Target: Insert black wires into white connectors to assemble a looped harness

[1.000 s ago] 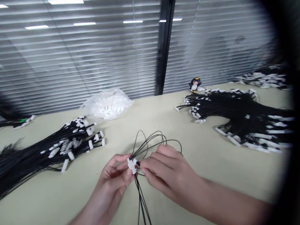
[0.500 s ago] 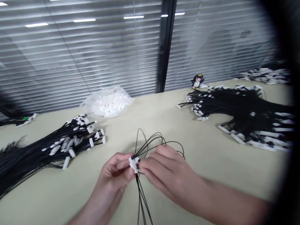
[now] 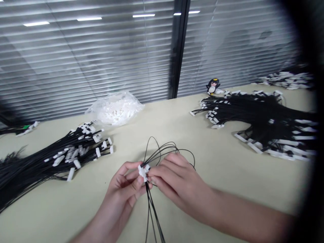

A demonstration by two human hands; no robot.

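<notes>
Right hand [image 3: 182, 185] has edged nearer the white connector [image 3: 142, 173], fingers [image 3: 163, 173] curled.

A white connector [image 3: 143, 173] tilts in the left fingers [image 3: 134, 186], black wires [image 3: 147, 187] looping above, trailing below.

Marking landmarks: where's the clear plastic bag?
In the head view, the bag lies left of centre, between the large left cable bundle and the blinds.

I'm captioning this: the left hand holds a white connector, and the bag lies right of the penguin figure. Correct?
No: in the head view the bag lies left of the penguin figure; the left hand does hold a white connector.
</notes>
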